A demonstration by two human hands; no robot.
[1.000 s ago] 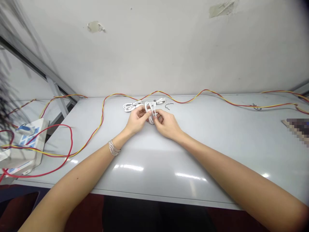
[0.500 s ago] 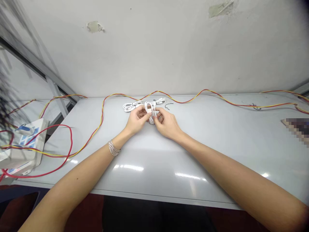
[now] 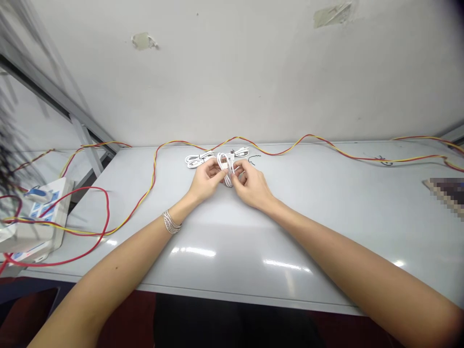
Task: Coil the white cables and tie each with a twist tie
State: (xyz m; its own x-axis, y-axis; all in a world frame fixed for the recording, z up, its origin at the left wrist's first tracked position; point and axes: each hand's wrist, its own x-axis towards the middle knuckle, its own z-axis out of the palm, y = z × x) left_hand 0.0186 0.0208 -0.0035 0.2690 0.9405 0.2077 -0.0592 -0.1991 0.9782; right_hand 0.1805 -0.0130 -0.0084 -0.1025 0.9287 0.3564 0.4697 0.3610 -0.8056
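Observation:
A coiled white cable is held upright between my two hands, over the middle of the grey table. My left hand pinches its left side, with the thumb across a plug-like white end. On the other side, the fingers of my right hand are closed on the coil's right edge. Just behind my hands lie a bundled white cable with a dark tie and another white bundle. Thin black ties rest to the right of them.
A red and yellow twisted wire runs along the table's back edge by the wall. Power strips with a red cable stand at the left. A pixelated object lies far right.
The fingers of my right hand have shifted slightly on the coil. Otherwise the hands and cables are nearly where they were.

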